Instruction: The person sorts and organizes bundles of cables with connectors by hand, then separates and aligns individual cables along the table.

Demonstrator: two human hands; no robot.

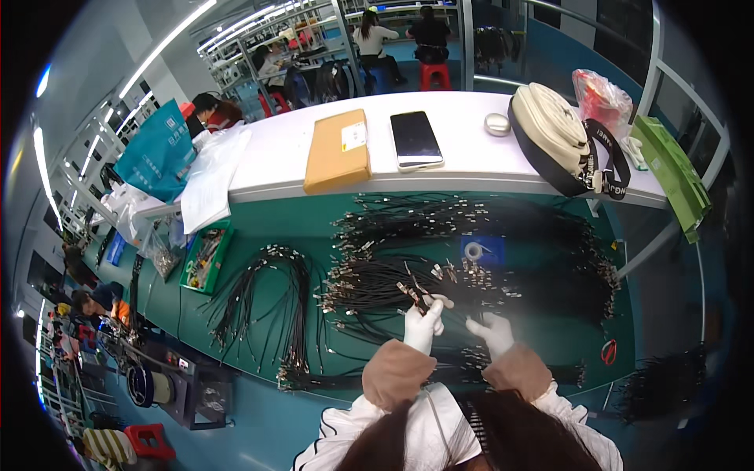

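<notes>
- Seemingly picking out cables (408, 289); left hand (422, 323) grips a few above the worktop (263, 218).
- Right hand (493, 334) nearby, loosely curled; can't tell if empty.
- Next move probably wants fine finger control.

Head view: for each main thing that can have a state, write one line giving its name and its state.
Left hand: closed on black cables
Right hand: fingers bent, grip unclear
Leftmost cable bundle: bent into an arch
Green bin: open, holding small parts
Cardboard box: shut, lying flat
Phone: face up, screen dark
Ceiling light: lit
</notes>
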